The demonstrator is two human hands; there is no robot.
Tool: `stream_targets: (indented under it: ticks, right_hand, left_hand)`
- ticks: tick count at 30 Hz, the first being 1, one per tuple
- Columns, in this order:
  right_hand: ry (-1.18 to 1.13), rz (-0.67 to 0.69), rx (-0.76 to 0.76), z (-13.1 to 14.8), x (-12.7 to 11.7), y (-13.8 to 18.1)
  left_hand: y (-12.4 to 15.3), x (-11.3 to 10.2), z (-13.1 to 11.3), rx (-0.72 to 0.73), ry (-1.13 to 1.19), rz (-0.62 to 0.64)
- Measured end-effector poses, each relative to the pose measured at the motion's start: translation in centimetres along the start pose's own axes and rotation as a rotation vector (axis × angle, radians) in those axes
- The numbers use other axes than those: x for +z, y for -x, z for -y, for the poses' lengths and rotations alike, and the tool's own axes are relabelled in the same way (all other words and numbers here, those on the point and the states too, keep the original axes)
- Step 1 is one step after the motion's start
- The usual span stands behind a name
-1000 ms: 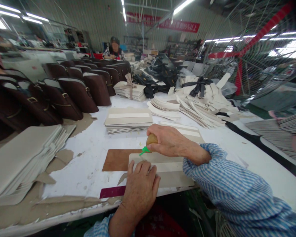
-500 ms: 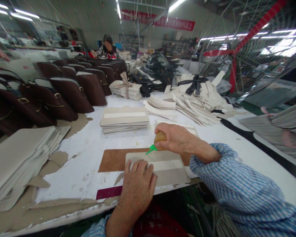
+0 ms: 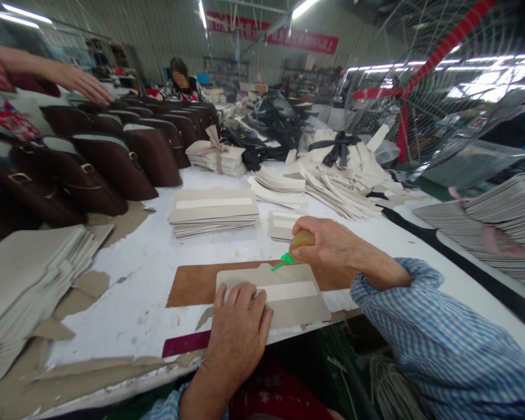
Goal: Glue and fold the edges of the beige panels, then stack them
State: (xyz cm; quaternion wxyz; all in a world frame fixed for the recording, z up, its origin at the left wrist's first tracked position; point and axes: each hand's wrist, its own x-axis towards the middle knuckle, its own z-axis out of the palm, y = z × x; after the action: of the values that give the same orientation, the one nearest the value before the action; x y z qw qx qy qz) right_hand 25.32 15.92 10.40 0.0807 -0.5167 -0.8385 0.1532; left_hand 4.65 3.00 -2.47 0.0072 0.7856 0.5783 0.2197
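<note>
My left hand lies flat, fingers stretched out, pressing on the left end of a grey board piece with a white strip across it. The piece rests on a brown cardboard sheet near the table's front edge. My right hand is closed round a small brownish glue bottle. Its green nozzle touches the piece's upper edge, right of centre.
A stack of like grey pieces lies beyond, a smaller one behind my right hand. Dark brown bags line the left. Grey sheets pile at near left. Another person's hand reaches in top left; a seated person is far back.
My right hand has drawn the bottle's nozzle rightward along the piece's upper edge. My left hand stays pressed in place. Another person's arm has reached in over the bags.
</note>
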Motion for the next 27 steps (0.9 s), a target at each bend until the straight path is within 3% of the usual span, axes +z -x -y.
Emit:
stream_targets:
  ticks: [27]
  right_hand:
    - [-0.067, 0.010, -0.248, 6.0, 2.8, -3.8]
  left_hand:
    - [0.0, 0.2, -0.1, -0.020, 0.014, 0.037]
